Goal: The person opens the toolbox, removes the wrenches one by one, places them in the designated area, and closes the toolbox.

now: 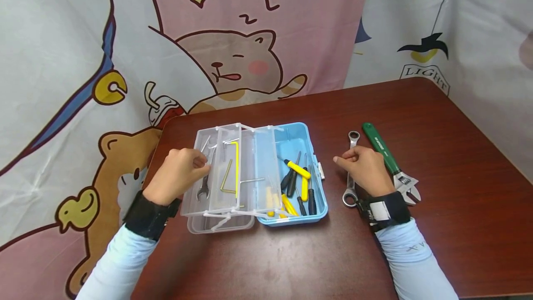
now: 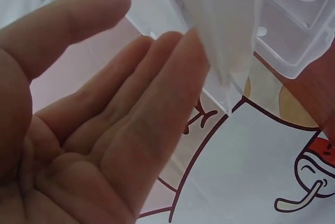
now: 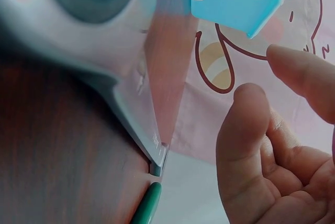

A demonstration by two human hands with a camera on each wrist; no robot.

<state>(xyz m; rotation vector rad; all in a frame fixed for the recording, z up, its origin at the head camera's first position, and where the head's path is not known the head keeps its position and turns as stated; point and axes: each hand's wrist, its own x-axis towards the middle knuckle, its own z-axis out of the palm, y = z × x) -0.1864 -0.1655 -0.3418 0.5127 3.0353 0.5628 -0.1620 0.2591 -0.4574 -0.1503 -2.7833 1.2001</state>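
Observation:
My left hand (image 1: 176, 175) is at the left edge of the clear tray (image 1: 245, 212). Its fingers (image 2: 157, 103) are extended beside the see-through plastic, holding nothing; contact cannot be told. A small open-end wrench (image 1: 203, 188), a yellow hex key (image 1: 237, 165) and other bent keys show in the tray. The blue toolbox (image 1: 306, 140) beside it contains several screwdrivers (image 1: 299, 169) with yellow or black handles. Over the double-ended ratchet wrench (image 1: 350, 194) hovers my right hand (image 1: 366, 168), fingers loosely bent with nothing in them. A green-handled adjustable wrench (image 1: 379, 145) lies to its right.
The brown table (image 1: 316, 258) carries all the tools. Behind and left of it hangs a cartoon-printed cloth (image 1: 325, 22). Below the tray, the clear lid (image 1: 233, 226) of the toolbox lies folded out to the left.

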